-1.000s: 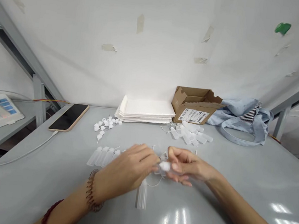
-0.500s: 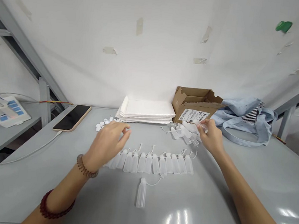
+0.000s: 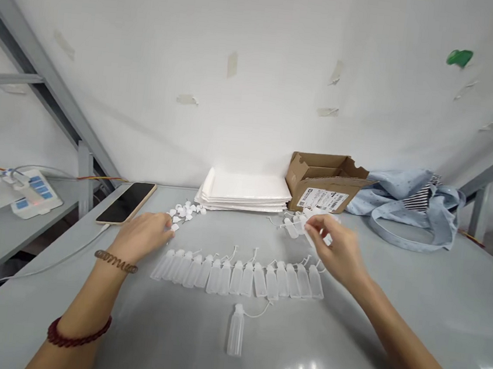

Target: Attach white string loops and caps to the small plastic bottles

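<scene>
On the left, my left hand is at the near edge of a pile of small white caps. Its thumb and fingertips close around one white cap. Over on the right, my right hand is bent over a heap of small translucent plastic bottles, pinching one that its fingers partly hide. Between my hands runs a side-by-side row of such bottles, several with thin strap-like tails at the top. A single bottle lies in front of the row, its curved strap pointing right.
White padded envelopes are stacked by the wall, beside an open cardboard box. Light blue cloth lies at the back right. A phone with a charging cable lies left, near a power strip.
My left hand has moved left from above the row to the caps and closed on one. My right hand has dropped lower, nearer the bottle heap. The view has shifted slightly.
</scene>
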A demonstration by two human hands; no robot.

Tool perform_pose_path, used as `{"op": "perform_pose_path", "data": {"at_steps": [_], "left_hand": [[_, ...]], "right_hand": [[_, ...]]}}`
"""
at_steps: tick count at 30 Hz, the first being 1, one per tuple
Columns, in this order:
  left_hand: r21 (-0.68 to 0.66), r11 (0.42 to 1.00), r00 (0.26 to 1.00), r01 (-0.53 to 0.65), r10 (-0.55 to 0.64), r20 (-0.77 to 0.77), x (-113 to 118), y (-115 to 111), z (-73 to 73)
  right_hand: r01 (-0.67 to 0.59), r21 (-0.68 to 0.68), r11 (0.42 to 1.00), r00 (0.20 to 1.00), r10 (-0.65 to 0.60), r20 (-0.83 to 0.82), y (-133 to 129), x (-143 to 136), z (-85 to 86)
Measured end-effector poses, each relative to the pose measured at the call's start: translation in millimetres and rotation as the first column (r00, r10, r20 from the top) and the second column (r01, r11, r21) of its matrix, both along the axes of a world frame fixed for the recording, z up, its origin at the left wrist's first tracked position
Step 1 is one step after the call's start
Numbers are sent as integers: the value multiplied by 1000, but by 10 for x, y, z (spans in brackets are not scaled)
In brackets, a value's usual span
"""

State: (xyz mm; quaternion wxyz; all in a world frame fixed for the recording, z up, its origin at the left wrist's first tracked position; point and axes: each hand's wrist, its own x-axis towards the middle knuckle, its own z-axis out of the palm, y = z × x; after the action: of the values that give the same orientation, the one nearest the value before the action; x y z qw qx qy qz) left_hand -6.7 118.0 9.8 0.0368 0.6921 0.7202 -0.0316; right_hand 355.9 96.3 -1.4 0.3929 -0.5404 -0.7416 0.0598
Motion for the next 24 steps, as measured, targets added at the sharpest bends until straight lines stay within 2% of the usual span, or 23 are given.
{"op": "perform_pose_path", "data": {"at_steps": [2,4,5,7,9,14,18,24], "left_hand": [[-31,999,1000,15,-15,-3,-3,30,-56],[-41,999,999,32,-32,-3,10,52,-88],[-43,998,999,34,-34,-2,21,58,-93],[-48,998,999,39,-40,-8,48,60,-88],[-50,998,999,39,-40,-20,72,53,-73],[-57,998,998,25,-28,-48,94,35,-53],[-74,997,998,13,-17,-55,87,35,-58],[-73,997,998,21,-25,-51,88,21,-54]], "right_hand": [[-231,-119,966,973,229,-29,-201,-197,53],[-440,-200,876,895,447,-10,-401,-388,58],[-489,-225,842,859,510,39,-494,-476,41],[-546,-185,817,794,575,197,-653,-629,-25],[-568,-91,818,751,560,349,-772,-750,-111],[-520,-72,851,717,481,504,-908,-901,-251],[-510,-132,850,706,501,500,-918,-913,-260],[-541,-242,805,704,591,394,-933,-878,-245]]}}
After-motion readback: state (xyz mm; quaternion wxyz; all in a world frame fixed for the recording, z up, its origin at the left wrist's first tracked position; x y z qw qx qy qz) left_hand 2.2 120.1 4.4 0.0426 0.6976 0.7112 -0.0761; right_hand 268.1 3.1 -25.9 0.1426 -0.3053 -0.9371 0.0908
